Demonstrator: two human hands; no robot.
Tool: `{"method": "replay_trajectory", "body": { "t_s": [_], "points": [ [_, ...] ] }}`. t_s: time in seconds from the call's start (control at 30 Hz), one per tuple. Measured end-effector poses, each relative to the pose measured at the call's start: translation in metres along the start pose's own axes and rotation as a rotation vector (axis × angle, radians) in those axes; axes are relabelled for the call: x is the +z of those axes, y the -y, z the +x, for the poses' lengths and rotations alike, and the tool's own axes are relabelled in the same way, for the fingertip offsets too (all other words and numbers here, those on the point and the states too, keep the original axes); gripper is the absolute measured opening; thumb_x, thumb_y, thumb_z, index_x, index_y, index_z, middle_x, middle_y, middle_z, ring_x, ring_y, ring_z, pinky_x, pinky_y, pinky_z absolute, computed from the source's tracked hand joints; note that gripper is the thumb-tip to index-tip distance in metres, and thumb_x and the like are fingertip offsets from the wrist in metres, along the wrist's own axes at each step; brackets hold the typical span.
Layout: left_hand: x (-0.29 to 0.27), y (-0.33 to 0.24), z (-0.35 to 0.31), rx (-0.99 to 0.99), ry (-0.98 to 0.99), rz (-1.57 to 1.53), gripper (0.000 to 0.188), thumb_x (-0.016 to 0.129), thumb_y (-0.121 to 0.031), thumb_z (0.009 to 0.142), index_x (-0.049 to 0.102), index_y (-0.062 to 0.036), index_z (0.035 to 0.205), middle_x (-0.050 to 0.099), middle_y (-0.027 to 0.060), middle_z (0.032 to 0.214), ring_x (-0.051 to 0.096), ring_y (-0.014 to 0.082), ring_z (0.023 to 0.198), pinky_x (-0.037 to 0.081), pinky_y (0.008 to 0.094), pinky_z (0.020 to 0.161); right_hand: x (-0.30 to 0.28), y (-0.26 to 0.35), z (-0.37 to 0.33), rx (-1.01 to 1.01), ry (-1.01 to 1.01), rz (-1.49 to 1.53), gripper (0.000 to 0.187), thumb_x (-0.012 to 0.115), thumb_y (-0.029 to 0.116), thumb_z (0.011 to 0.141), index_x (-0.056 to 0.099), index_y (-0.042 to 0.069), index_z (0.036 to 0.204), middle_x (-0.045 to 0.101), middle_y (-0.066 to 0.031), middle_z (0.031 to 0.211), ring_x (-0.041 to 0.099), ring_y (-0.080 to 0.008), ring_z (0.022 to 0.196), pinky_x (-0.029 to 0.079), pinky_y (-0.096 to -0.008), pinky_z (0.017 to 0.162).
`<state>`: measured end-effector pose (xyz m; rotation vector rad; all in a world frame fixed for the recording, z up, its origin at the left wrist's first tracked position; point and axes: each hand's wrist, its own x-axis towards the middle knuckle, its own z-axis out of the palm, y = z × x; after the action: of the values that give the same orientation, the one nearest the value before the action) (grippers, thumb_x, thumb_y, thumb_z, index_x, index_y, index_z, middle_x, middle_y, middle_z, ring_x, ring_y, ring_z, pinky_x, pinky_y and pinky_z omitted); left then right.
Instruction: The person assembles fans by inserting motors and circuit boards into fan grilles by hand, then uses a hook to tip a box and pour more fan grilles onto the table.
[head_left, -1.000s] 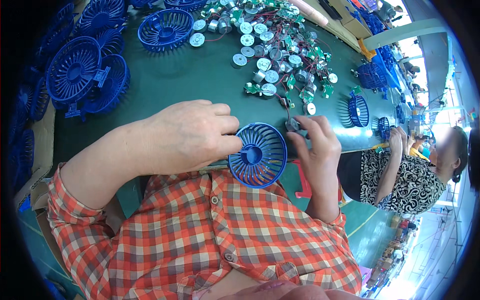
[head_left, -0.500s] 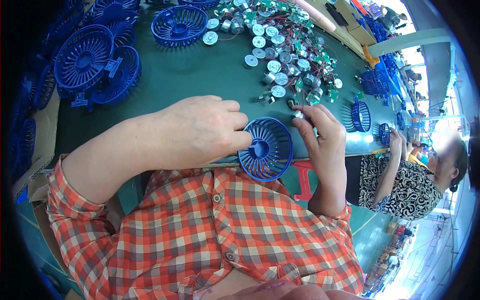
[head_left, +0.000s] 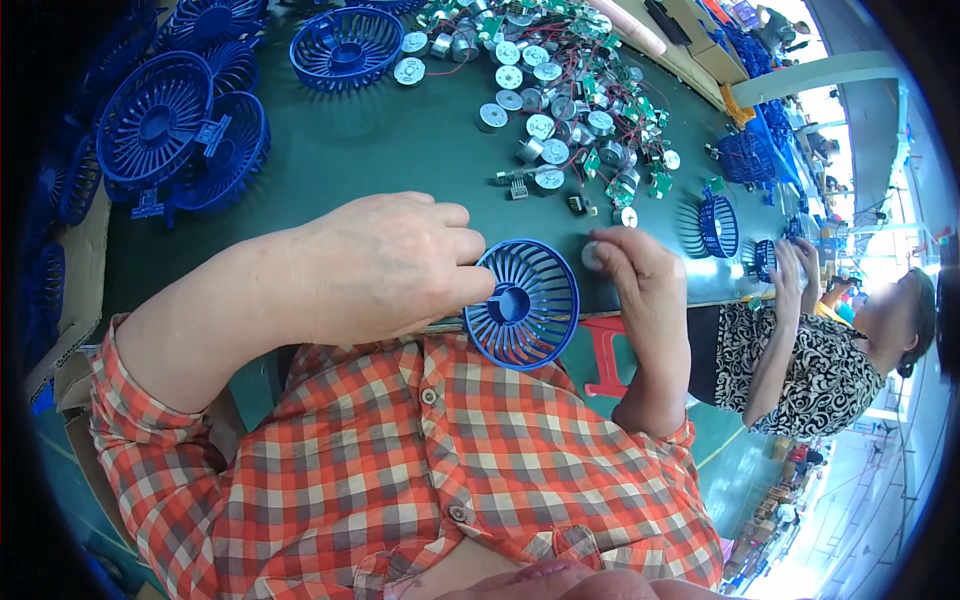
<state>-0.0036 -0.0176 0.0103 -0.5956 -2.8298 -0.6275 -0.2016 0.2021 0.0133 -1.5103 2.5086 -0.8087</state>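
My left hand [head_left: 395, 265] is closed on the left rim of a round blue fan cage [head_left: 513, 304], tilted at the table's near edge with its hub and ribs facing up. Just right of the cage, my right hand [head_left: 645, 285] pinches a small silver motor [head_left: 592, 257] between thumb and fingers. The motor is apart from the cage; any wires or board on it are hidden or blurred. Beyond that hand lie a loose motor [head_left: 626, 217] and a small dark connector piece [head_left: 577, 205] on the green table.
A heap of silver motors [head_left: 540, 126] with red wires and green circuit boards covers the far middle. Blue fan cages are stacked at left [head_left: 157, 122], and another cage [head_left: 346, 50] lies farther back. At right, a co-worker [head_left: 815, 370] handles a cage near a standing cage [head_left: 718, 226].
My right hand has drawn the motor slightly nearer, away from the heap, and turned it. The cage in my left hand has shifted slightly left and nearer. The co-worker's hands have moved.
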Motion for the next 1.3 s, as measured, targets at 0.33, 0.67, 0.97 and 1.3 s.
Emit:
{"method": "replay_trajectory", "body": {
  "t_s": [0.33,0.67,0.97,1.3],
  "points": [
    [-0.001,-0.005,-0.002,0.020,-0.006,0.021,0.008,0.069,-0.012,0.083,0.064,-0.0067,0.085,0.064,0.0076,0.086,0.063,0.0245,0.087,0.052,0.0373,0.078,-0.006,0.017,-0.016,-0.037,0.039,-0.164,0.020,0.073,0.007,0.086,0.070,0.001,0.105,0.068,-0.0139,0.087,0.067,-0.0262,0.073,0.052,-0.0332,0.067],
    [0.007,-0.003,-0.004,-0.002,-0.036,0.035,0.012,0.070,-0.012,0.081,0.063,-0.0072,0.089,0.060,0.0073,0.086,0.061,0.0253,0.086,0.051,0.0382,0.076,-0.013,0.053,-0.004,-0.500,0.112,-0.133,0.035,0.082,0.006,0.072,0.068,0.002,0.104,0.065,-0.0117,0.085,0.060,-0.0291,0.075,0.050,-0.0380,0.066],
    [0.013,-0.002,-0.004,0.001,-0.077,0.077,0.015,0.071,-0.013,0.080,0.061,-0.0073,0.090,0.060,0.0071,0.089,0.061,0.0256,0.088,0.051,0.0380,0.078,-0.002,0.059,-0.001,-0.620,0.264,-0.210,0.039,0.080,0.009,0.073,0.068,0.007,0.110,0.065,-0.0074,0.092,0.060,-0.0281,0.081,0.050,-0.0397,0.072],
    [0.010,0.000,-0.005,-0.028,-0.057,0.074,0.010,0.065,-0.008,0.081,0.065,-0.0049,0.091,0.067,0.0112,0.092,0.067,0.0275,0.094,0.055,0.0390,0.083,0.000,0.064,0.004,-0.557,0.375,-0.376,0.041,0.077,0.019,0.079,0.066,0.007,0.117,0.064,-0.0075,0.096,0.062,-0.0277,0.083,0.048,-0.0400,0.070]
  ]
}}
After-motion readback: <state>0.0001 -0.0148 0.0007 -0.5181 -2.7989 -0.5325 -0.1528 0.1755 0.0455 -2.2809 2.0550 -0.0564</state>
